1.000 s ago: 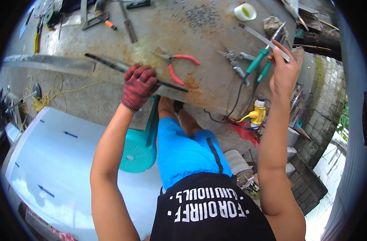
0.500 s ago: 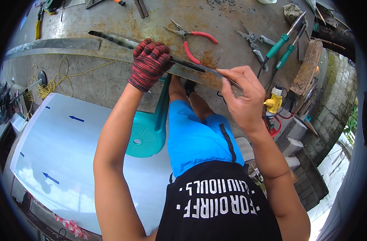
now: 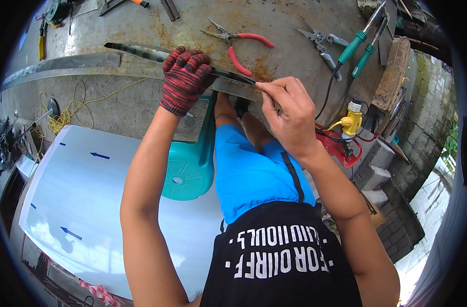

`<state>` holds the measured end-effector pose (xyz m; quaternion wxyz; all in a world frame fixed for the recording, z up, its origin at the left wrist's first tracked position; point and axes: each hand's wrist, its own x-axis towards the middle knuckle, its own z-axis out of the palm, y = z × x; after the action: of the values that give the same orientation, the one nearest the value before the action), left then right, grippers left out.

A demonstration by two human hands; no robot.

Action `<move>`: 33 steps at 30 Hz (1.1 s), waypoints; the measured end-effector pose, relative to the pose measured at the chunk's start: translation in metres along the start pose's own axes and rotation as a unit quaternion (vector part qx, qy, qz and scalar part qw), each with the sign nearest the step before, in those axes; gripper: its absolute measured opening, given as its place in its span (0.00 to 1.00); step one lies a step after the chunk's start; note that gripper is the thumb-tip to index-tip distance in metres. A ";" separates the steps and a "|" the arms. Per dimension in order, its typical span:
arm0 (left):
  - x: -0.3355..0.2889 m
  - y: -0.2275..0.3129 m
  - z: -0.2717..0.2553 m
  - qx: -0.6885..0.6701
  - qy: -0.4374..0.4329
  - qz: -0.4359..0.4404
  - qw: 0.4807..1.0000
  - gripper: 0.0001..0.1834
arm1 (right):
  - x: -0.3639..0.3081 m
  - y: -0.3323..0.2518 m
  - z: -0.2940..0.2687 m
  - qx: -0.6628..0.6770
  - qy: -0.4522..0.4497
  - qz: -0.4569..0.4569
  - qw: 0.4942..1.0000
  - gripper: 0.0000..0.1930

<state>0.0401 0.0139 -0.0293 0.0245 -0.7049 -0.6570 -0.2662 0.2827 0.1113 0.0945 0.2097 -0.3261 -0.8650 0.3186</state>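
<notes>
My left hand [image 3: 186, 81], in a red and black knit glove, is closed around a long, narrow dark strip [image 3: 136, 49]. The strip slants across the near edge of the metal worktable [image 3: 156, 30], its far-left end tapering. My bare right hand [image 3: 289, 110] is closed in a pinch at the strip's right end, thumb and forefinger together. What lies inside that pinch is hidden by the fingers. Just beyond the strip lies a pair of pliers [image 3: 238, 41] with red handles, its jaws apart.
Wire strippers [image 3: 320, 46] and two green-handled soldering irons [image 3: 356, 48] lie at the right. A yellow plug connector [image 3: 352, 122] with cables hangs beside a wood block [image 3: 394, 77]. A flat metal bar [image 3: 75, 62] is at left. Below stand a teal stool [image 3: 187, 169] and a pale panel [image 3: 110, 204].
My right hand has moved left to the strip's end; the thin grey blade-like piece seen in it earlier is no longer visible. My left hand keeps its grip on the strip.
</notes>
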 end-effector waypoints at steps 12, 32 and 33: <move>0.000 -0.001 0.001 0.005 -0.007 0.001 1.000 0.17 | -0.001 -0.002 -0.004 -0.016 -0.004 -0.026 1.000 0.17; 0.000 -0.001 0.001 0.005 -0.006 0.003 1.000 0.16 | -0.005 -0.003 -0.002 -0.002 -0.010 0.001 1.000 0.16; 0.000 -0.001 0.001 0.004 -0.004 0.004 1.000 0.16 | -0.005 -0.003 -0.003 -0.006 -0.010 -0.002 1.000 0.16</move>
<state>0.0395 0.0145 -0.0299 0.0258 -0.7087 -0.6550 -0.2609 0.2864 0.1073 0.0981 0.1996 -0.3224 -0.8694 0.3167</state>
